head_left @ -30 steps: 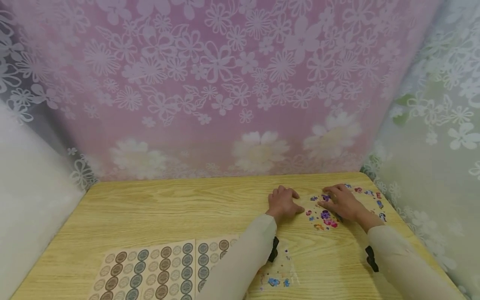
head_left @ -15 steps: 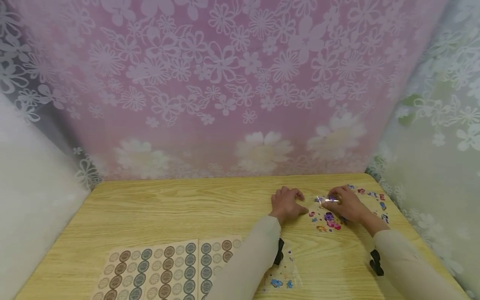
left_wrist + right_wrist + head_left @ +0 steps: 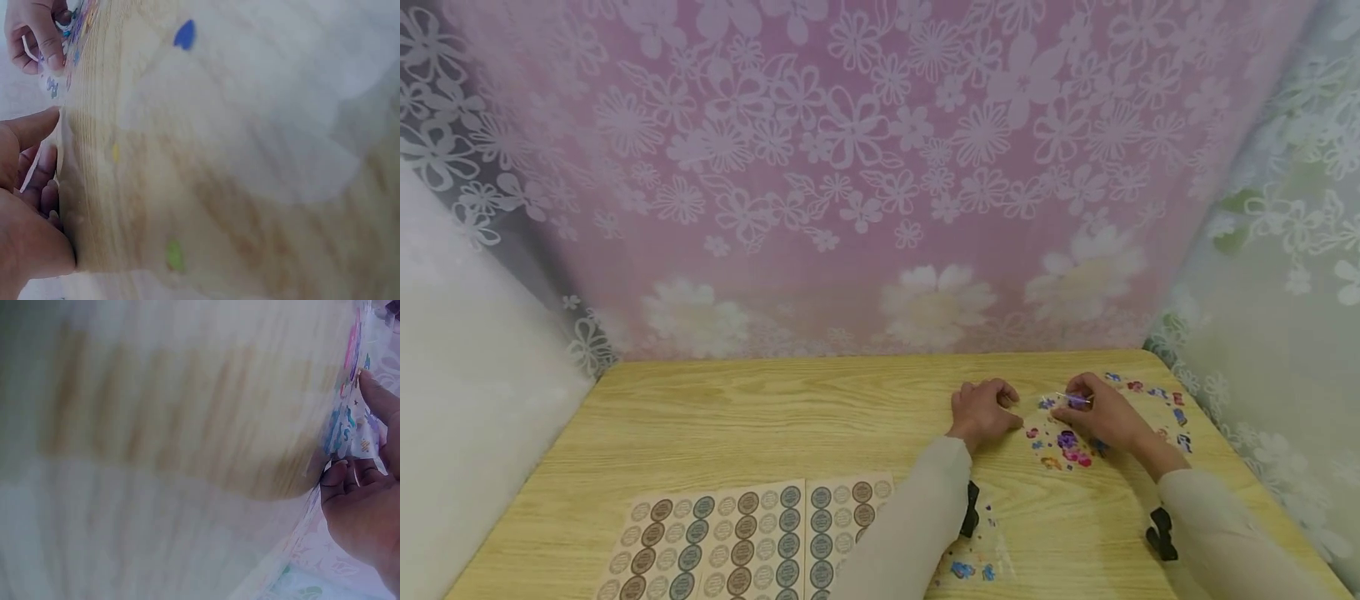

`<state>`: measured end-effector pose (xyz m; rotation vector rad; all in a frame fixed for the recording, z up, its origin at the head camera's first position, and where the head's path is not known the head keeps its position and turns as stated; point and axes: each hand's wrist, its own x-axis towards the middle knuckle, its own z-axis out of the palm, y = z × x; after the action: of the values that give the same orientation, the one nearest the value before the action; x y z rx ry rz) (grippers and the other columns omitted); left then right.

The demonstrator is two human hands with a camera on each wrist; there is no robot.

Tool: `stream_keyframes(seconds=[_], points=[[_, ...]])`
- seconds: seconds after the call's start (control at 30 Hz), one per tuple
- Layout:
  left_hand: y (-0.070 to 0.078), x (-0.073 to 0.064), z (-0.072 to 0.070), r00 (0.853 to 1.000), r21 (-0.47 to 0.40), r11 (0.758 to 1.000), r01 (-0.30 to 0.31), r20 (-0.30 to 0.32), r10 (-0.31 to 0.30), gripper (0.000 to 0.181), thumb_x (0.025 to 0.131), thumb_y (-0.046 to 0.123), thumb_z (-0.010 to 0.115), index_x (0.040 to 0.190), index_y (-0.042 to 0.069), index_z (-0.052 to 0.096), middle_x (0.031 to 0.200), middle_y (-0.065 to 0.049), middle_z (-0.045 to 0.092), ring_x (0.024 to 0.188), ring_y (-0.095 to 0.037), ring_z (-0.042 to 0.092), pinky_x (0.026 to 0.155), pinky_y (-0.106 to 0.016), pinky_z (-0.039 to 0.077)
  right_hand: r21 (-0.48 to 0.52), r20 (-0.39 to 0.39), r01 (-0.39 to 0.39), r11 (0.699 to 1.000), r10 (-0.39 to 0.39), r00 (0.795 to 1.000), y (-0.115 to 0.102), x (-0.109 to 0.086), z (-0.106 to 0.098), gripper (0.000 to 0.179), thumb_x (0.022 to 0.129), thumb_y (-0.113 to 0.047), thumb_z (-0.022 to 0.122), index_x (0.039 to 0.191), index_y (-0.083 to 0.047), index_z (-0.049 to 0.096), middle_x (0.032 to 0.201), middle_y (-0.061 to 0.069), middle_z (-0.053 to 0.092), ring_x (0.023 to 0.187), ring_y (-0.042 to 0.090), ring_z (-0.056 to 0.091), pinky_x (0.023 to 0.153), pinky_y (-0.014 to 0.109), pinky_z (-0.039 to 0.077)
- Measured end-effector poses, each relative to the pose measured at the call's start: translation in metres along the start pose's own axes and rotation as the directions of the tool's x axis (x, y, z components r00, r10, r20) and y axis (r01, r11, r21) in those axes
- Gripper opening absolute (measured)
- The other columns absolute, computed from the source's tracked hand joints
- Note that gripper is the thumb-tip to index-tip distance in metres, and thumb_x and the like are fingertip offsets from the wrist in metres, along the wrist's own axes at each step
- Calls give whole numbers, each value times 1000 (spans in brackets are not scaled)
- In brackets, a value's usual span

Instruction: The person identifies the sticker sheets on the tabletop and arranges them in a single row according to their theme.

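Observation:
On the right part of the table lies a clear sheet of colourful character stickers [image 3: 1066,442]. My right hand [image 3: 1111,418] pinches its far right part, and a raised fold there catches the light. In the right wrist view the lifted film [image 3: 357,431] curves up between thumb and fingers. My left hand [image 3: 987,414] rests on the table just left of the sheet, fingers loosely bent, thumb tip right at the sheet's edge. That thumb [image 3: 34,127] stretches toward the sheet in the left wrist view.
Cream sheets of round brown and grey labels [image 3: 743,550] lie at the front left, partly under my left sleeve [image 3: 910,525]. Another clear sticker sheet [image 3: 973,572] sits beside that sleeve. More small stickers [image 3: 1178,417] run along the table's right edge. Patterned curtains [image 3: 880,167] surround the table.
My right fingers have closed on the sheet and raised part of it into a shiny fold. The left hand stays beside the sheet. The whole view has shifted slightly.

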<state>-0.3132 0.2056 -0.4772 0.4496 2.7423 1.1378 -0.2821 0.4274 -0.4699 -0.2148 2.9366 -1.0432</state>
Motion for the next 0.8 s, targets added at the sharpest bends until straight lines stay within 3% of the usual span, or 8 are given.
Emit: stream_keyframes(seconds=[0.17, 0.47, 0.63, 0.8], points=[[-1, -2, 0, 1000, -81, 997, -5, -18, 3, 12, 83, 29, 76, 88, 28, 65, 70, 20, 54, 84, -8, 42, 93, -33, 26, 13, -1, 22, 1000, -22, 1000, -3, -3, -1, 46, 93, -32, 64, 120, 1, 47, 114, 23, 51, 99, 36, 53, 76, 48, 46], [-2, -4, -1, 999, -89, 996, -21, -31, 18, 8, 85, 30, 75, 89, 28, 68, 66, 21, 55, 83, -7, 42, 93, -32, 27, 45, -35, 98, 994, -96, 995, 3, -10, -1, 37, 99, -16, 55, 130, 2, 44, 109, 19, 52, 86, 27, 55, 65, 36, 48], [-5, -6, 1, 997, -111, 992, -61, -54, 55, 9, 87, 29, 72, 94, 33, 74, 64, 20, 59, 85, -6, 45, 92, -32, 27, 9, -68, 136, 991, -135, 989, 12, -14, -4, 31, 100, -18, 53, 125, 0, 54, 111, 17, 58, 91, 28, 59, 70, 31, 50], [-5, -7, -1, 996, -92, 992, -85, -43, 81, 8, 88, 31, 70, 88, 35, 77, 63, 21, 58, 91, -5, 48, 97, -31, 27, 30, -40, 106, 994, -104, 994, 14, -18, -11, 30, 100, -20, 53, 119, 1, 63, 106, 15, 64, 82, 20, 61, 62, 28, 48]])
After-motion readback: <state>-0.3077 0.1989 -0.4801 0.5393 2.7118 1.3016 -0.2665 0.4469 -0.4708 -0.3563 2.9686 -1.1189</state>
